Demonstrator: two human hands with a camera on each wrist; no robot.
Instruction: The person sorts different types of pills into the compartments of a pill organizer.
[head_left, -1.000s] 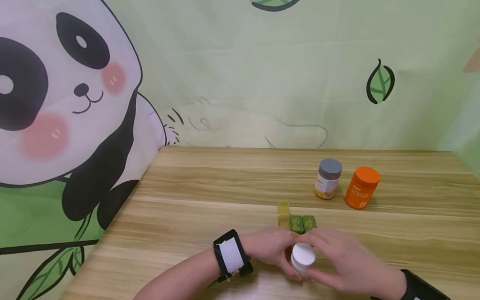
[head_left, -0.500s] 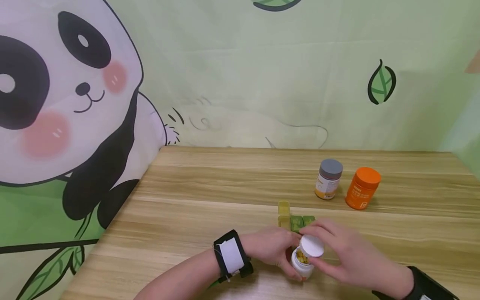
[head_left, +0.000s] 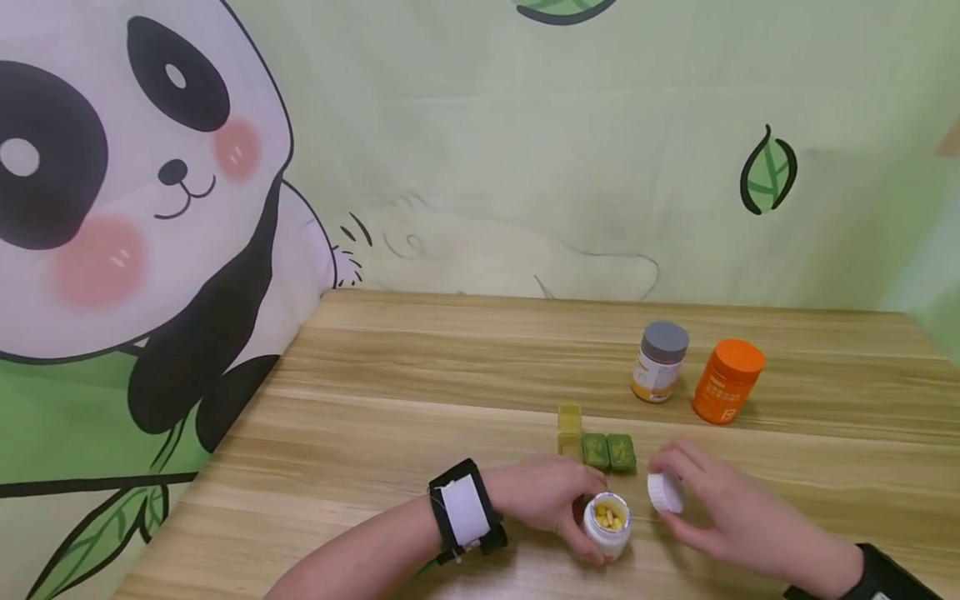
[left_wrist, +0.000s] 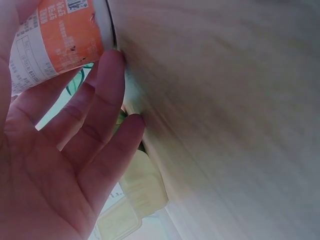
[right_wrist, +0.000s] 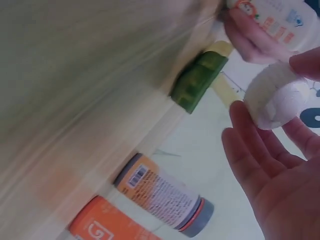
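Observation:
My left hand (head_left: 551,500) grips a small white bottle (head_left: 607,527) standing on the wooden table (head_left: 420,400); its mouth is uncovered and yellow pills (head_left: 609,517) show inside. The left wrist view shows the bottle's orange-and-white label (left_wrist: 55,42) against my fingers (left_wrist: 100,115). My right hand (head_left: 712,512) pinches the white cap (head_left: 664,492), held just to the right of the bottle, off its mouth; the cap (right_wrist: 270,97) also shows in the right wrist view. A pill organiser with one yellow cell (head_left: 569,425) and two green cells (head_left: 609,452) lies just behind the hands.
A grey-capped bottle (head_left: 659,361) and an orange bottle (head_left: 726,380) stand upright at the back right of the table. A panda-printed cloth (head_left: 150,208) hangs behind and along the table's left side. Bare wood stretches to the left and far side.
The right hand has lifted the white cap off the bottle and carried it to the right. The left hand has kept hold of the bottle, whose yellow pills now show.

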